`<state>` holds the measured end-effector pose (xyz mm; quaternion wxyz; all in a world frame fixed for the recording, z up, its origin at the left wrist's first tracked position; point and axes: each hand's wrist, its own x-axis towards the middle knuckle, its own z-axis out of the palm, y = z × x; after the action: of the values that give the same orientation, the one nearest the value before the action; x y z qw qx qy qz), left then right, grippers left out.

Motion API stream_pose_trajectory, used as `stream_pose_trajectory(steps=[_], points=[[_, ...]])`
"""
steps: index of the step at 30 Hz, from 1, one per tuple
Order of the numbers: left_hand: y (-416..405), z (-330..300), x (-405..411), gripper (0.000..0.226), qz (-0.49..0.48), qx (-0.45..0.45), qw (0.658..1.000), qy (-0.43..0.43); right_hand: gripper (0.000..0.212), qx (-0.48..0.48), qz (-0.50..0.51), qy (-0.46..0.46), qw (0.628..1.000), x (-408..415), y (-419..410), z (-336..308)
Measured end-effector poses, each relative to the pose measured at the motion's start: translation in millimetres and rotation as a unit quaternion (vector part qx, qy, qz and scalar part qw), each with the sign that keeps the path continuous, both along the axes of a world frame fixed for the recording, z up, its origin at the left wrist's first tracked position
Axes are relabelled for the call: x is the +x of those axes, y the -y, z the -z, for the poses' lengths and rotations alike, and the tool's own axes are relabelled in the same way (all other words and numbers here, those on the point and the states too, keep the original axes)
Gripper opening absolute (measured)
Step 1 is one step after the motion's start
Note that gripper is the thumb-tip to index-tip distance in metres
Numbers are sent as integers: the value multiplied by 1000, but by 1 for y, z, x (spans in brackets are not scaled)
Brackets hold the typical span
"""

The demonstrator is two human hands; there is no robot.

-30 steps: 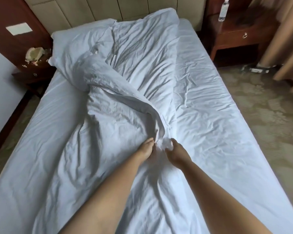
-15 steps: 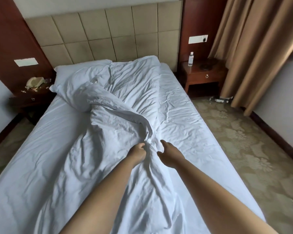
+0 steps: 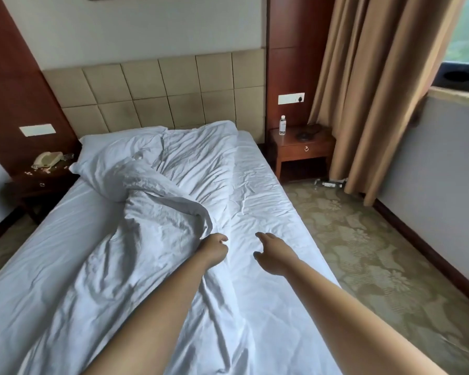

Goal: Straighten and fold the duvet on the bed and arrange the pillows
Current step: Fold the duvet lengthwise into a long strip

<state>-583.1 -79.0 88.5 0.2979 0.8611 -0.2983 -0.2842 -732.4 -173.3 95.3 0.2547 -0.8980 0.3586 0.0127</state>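
Note:
A rumpled white duvet (image 3: 157, 220) lies twisted down the middle of the bed (image 3: 268, 212), bunched from the headboard toward me. A white pillow (image 3: 114, 155) rests at the head on the left, partly under the duvet. My left hand (image 3: 214, 249) is closed on the duvet's folded edge near the bed's middle. My right hand (image 3: 274, 254) hovers just to its right over the bare sheet, fingers apart and holding nothing.
A padded headboard (image 3: 173, 90) backs the bed. The right nightstand (image 3: 303, 150) carries a water bottle (image 3: 282, 125). The left nightstand (image 3: 35, 182) holds a telephone (image 3: 47, 159). Tan curtains (image 3: 377, 85) hang right, above patterned carpet (image 3: 377, 253).
My view has lifted and pulled back, showing more of the room. My right hand has let go of the duvet and moved right; my left hand still grips the edge.

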Motion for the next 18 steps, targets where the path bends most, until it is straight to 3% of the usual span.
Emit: stream_pose_trajectory(steps=[10, 18], points=[[98, -15, -61, 39, -116, 28, 992, 29, 59, -21, -148, 0, 989, -23, 132, -12], [135, -18, -63, 38, -156, 54, 986, 28, 60, -30, -193, -21, 981, -10, 198, -24]])
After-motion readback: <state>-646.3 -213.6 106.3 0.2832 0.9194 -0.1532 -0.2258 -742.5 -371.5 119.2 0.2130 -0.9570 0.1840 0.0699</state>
